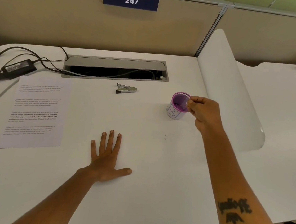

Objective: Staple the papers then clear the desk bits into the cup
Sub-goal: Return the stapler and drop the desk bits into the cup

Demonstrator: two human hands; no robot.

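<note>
One stapler (126, 89), long axis left-right

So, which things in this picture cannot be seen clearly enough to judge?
- Head view: the right hand has its fingers pinched at the cup rim; whatever they hold is too small to see.
- Cup contents: hidden by its wall and the hand.
- Papers: any staple is too small to see; text blurred.
- Tiny specks on the desk: too small to identify.
- Cables: cut off by the left edge.
</note>
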